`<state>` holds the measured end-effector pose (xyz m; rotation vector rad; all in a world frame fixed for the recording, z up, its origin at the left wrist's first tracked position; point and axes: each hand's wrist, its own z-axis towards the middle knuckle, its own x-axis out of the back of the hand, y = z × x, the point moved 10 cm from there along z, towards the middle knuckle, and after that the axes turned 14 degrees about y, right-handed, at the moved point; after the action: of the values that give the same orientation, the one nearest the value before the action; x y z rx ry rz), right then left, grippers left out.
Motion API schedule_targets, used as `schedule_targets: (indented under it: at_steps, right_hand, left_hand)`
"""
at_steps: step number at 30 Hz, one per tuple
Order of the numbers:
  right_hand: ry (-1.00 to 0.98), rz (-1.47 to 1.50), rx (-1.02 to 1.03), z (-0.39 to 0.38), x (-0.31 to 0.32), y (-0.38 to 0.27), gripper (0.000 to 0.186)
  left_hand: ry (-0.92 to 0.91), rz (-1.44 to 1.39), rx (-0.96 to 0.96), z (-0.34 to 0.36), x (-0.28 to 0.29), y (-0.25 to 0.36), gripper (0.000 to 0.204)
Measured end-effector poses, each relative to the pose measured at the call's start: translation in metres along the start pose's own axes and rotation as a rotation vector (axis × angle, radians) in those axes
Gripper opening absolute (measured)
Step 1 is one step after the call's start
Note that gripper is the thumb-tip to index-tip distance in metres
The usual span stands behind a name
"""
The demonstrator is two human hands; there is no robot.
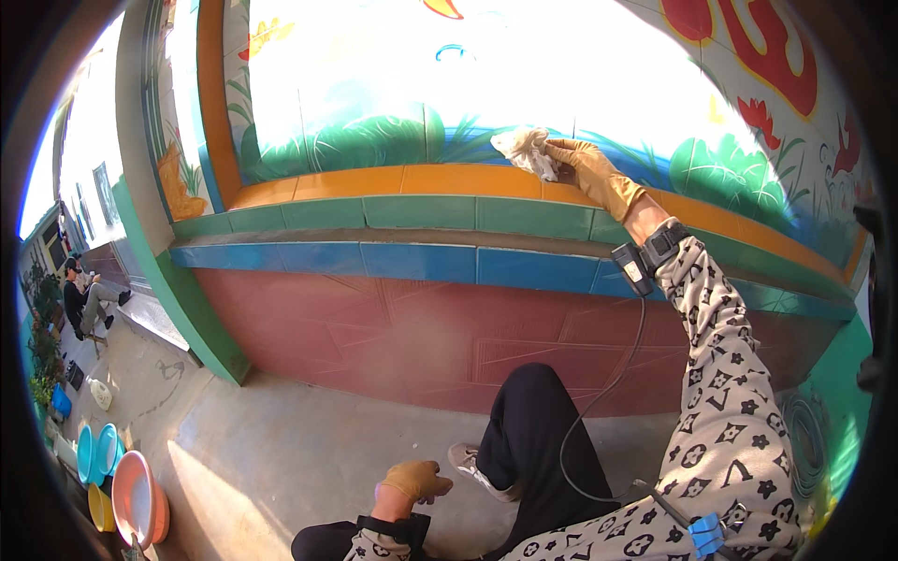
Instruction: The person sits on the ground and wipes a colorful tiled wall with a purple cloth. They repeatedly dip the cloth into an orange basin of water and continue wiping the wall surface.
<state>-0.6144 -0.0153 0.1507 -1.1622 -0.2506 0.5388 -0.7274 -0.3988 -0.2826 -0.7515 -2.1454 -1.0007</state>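
My right hand (599,178), in a tan glove, reaches up and forward. Its fingers pinch a crumpled whitish cloth (526,152), which rests against the painted tile wall (374,140) just above the orange tile border (440,179). Low in the view, close to my bent legs, hangs my left hand (416,480) in a matching glove. Its fingers are curled in and nothing shows in them. A black device strapped to my right wrist (645,259) trails a thin cable down to my body.
Green and blue tiled ledges (421,262) jut out below the mural, over a reddish panel (374,327). Coloured basins (140,496) stand on the concrete floor (309,439) at left. Farther back a person (89,297) sits on a stool. A coiled hose (804,444) lies at right.
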Motion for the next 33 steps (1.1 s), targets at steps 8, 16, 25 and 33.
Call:
schedule_targets:
  at_steps: [8,16,25,33]
  right_hand:
    - [0.405,-0.569,0.469,0.003,0.010,-0.029,0.012]
    - [0.177,-1.091,1.060,-0.014,-0.128,-0.001,0.016]
    - [0.062,-1.323,0.934,-0.003,-0.134,-0.007,0.018]
    - [0.580,-1.498,0.917,-0.043,0.158,-0.048,0.020]
  left_hand:
    - [-0.011,-0.050,-0.016,-0.003,-0.008,0.002,0.043]
    - [-0.034,0.013,0.018,0.000,-0.009,0.005,0.042]
    - [-0.089,-0.069,0.108,0.016,-0.019,-0.012,0.043]
    - [-0.096,-0.093,0.088,0.017,-0.025,-0.007,0.047]
